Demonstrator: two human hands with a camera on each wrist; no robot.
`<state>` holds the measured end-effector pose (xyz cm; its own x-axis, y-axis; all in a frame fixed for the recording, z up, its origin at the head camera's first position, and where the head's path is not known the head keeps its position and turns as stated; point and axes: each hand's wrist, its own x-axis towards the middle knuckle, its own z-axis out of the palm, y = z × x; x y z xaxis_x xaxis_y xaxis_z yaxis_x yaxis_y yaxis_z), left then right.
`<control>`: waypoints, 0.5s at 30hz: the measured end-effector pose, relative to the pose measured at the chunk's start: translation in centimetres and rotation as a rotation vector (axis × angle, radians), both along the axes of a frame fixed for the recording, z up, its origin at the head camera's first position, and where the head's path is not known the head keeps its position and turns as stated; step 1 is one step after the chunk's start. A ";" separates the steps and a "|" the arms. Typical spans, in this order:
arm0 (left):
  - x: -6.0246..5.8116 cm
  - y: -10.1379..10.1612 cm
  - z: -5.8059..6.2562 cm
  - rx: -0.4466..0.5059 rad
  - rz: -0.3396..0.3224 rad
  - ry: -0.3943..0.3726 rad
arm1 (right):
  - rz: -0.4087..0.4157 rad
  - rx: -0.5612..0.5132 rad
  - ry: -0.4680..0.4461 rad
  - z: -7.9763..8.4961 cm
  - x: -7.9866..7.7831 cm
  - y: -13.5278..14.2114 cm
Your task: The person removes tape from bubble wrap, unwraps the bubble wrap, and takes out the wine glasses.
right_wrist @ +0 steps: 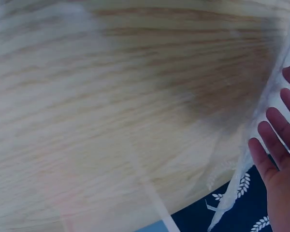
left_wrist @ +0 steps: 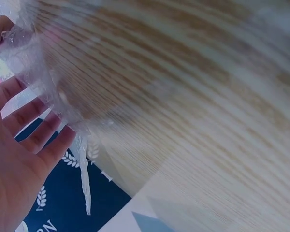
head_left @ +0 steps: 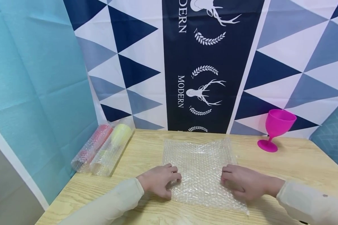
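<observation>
A sheet of clear bubble wrap lies spread on the wooden table in the head view, its far edge slightly raised. My left hand touches its left edge, and my right hand rests along the right edge. In the left wrist view the fingers of the left hand are spread and fairly straight against the wrap's edge. Extended fingers of the right hand lie beside the wrap in the right wrist view. Neither hand visibly pinches the sheet.
Two bubble-wrapped items, one red and one yellow, lie side by side at the table's left edge. A bright pink goblet stands at the back right. Behind the wooden table hangs a patterned cloth.
</observation>
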<state>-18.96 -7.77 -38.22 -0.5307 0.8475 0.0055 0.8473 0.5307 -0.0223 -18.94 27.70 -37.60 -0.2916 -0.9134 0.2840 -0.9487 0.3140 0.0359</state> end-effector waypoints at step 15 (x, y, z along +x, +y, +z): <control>0.1 -0.2 -0.2 0.048 0.037 -0.097 | -0.256 0.063 -0.031 -0.9 1.9 0.8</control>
